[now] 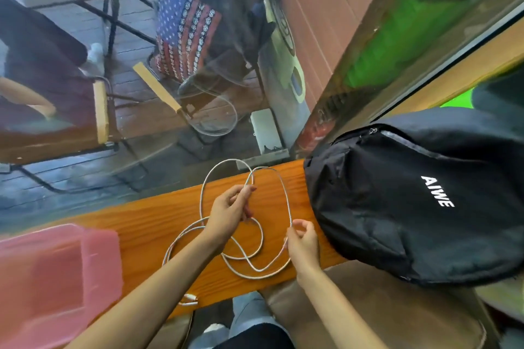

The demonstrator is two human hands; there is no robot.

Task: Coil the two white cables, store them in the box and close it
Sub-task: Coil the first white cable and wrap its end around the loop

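I see the left hand (231,211) raised over the wooden counter (158,224), fingers curled round a strand of white cable (287,201) near the top of a loop; it grasps the cable. The right hand (302,241) sits lower and to the right, thumb and fingers pinching the same loop where it comes down along its right side. The loop arches between the two hands and reaches past the counter's far edge. More white cable lies in loose overlapping turns on the counter under and between the forearms; I cannot tell where one cable ends and the other begins. A connector end (188,300) lies near the counter's near edge, beside the left forearm. A pink translucent box (54,272) sits at the left, blurred; whether its lid is on I cannot tell. A black backpack (411,201) rests at the right, close to the right hand.
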